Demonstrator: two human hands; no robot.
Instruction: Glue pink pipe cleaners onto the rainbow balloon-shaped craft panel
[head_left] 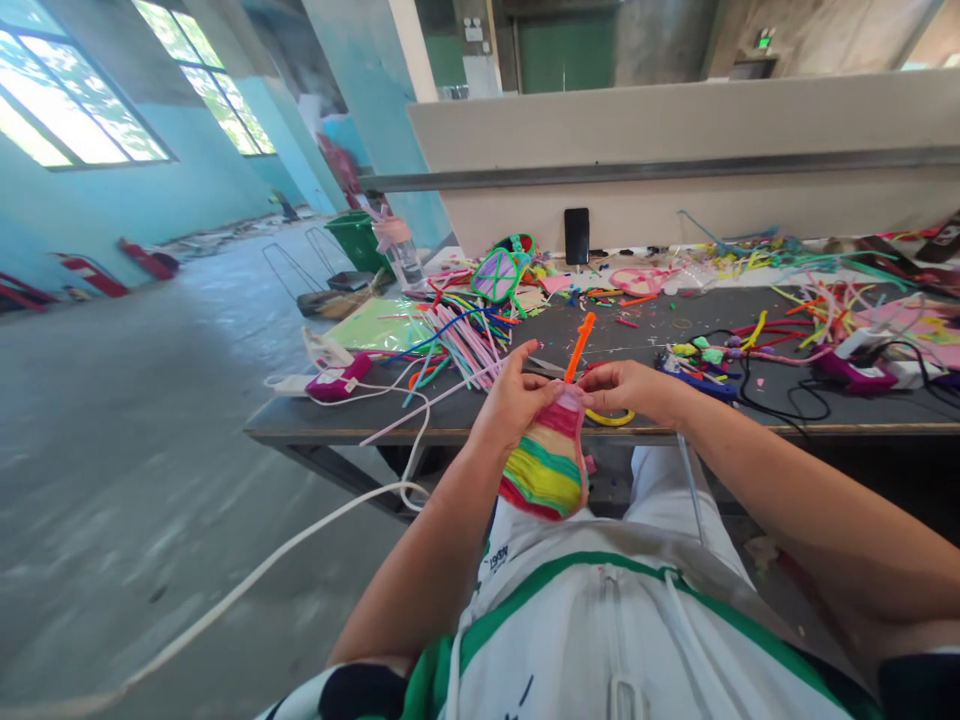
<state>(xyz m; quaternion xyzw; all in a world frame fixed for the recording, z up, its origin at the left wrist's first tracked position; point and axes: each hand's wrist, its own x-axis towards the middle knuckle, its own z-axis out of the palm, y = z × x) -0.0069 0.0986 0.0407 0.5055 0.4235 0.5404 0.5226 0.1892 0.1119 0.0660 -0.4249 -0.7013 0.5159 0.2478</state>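
Note:
A striped, rounded craft piece [546, 455] in pink, yellow, green and red hangs over my lap at the table's front edge. It looks made of fuzzy pipe cleaners. My left hand [511, 395] grips its narrow upper left side, thumb and fingers closed. At the top right corner, the fingertips of my right hand [622, 390] pinch the same piece. An orange stick-like piece [580, 348] rises from between my hands; whether it is joined to the striped piece is hidden. Below my right hand lies a curved yellow strip [609, 418].
Pink and lilac pipe cleaners [466, 340] are piled left of my hands. Two purple glue guns or similar tools [339, 380] lie with cables at either side. A phone [577, 236] leans on the partition; a bottle [401, 255] stands back left. A white cable [300, 548] hangs off the left edge.

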